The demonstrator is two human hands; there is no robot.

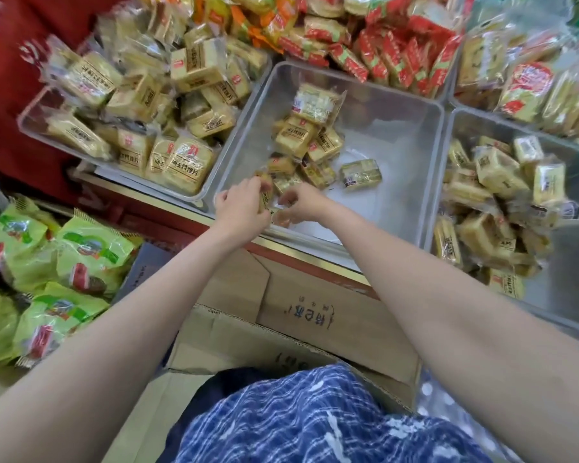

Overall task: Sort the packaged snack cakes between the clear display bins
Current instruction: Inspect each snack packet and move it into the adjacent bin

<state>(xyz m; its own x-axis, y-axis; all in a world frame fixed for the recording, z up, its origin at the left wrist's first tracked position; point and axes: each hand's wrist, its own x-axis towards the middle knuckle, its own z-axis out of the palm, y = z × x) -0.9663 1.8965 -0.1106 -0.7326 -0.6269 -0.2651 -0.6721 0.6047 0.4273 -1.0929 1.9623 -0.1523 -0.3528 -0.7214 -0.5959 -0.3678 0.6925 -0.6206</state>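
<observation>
Left hand (239,208): fingers curled around a snack cake (265,198), its long axis running 12 to 6.
Right hand (303,203): fingers pinching blurred packets.
Place: middle bin (398,105), 6 o'clock edge.

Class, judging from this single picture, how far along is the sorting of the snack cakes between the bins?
Partly done: the left bin is heaped and the right bin well filled. In hand: the left hand and right hand grip small packets at the middle bin's near edge. Left: its loose cluster of cakes.
</observation>
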